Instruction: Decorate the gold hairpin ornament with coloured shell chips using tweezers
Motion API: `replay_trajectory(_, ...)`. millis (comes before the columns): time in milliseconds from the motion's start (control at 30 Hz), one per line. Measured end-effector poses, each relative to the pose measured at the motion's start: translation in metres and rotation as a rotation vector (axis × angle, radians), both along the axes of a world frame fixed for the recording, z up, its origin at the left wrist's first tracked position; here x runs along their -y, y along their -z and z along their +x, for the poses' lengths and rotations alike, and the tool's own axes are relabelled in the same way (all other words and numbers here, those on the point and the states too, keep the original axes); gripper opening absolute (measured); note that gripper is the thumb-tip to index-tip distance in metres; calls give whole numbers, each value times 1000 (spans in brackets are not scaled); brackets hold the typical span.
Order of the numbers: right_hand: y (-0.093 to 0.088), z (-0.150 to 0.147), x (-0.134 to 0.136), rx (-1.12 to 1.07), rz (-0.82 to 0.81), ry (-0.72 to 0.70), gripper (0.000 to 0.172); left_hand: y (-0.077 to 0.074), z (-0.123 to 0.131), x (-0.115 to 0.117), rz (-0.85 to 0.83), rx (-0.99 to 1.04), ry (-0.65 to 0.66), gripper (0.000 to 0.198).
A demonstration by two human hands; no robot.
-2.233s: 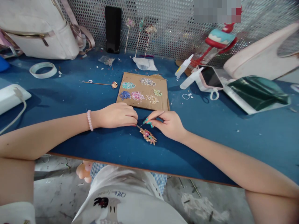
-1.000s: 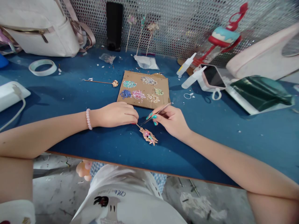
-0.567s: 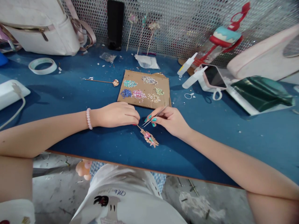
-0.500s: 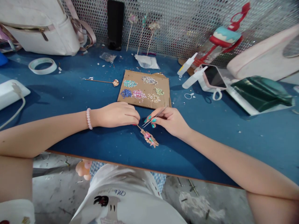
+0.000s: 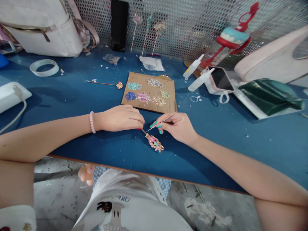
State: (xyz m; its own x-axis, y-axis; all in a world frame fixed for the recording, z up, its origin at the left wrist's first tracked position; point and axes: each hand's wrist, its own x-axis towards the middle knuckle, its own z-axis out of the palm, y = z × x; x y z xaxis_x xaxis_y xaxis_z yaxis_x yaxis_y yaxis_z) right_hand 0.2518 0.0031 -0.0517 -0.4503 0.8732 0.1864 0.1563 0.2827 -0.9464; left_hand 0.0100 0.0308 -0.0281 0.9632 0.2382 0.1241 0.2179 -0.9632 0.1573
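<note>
A gold hairpin ornament [image 5: 155,142] set with pink stones is laid on the blue table [image 5: 96,96], near its front edge. Its thin pin is pinched by the closed fingers of the left hand [image 5: 120,118]. Tweezers [image 5: 160,122] are gripped in the right hand [image 5: 176,126], their tips just above the ornament. Behind both hands, small heaps of coloured rhinestones are spread on a cardboard sheet [image 5: 168,85].

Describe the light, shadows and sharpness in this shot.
Head view: soft, even light; a dim shadow on the table under the left hand; the hairpin and the right hand's tweezers look sharp; the picture stretches toward its corners.
</note>
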Motion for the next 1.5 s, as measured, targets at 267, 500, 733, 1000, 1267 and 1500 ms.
replay_trajectory(267, -1, -2, 3, 4, 35, 20, 29, -1, 1, 0, 0, -34, 4, 22)
replay_trajectory(500, 0, -2, 3, -1, 36, 21, 24, -3, 2, 0, 3, -58, 2, 22)
replay_trajectory(733, -3, -4, 4, -3, 52, 60, 25, -4, 2, 0, 0, -80, -6, 22)
replay_trajectory(1000, -3, -3, 4, -4, 60, 95, 25, -3, 2, 0, 1, -85, -1, 22)
replay_trajectory(1267, -4, -4, 3, -18, 52, 70, 27, -2, 1, 0, 19, -78, 4, 22)
replay_trajectory(1500, -6, -3, 4, 13, 54, 36, 27, 1, 0, -2, 45, -59, 16, 22)
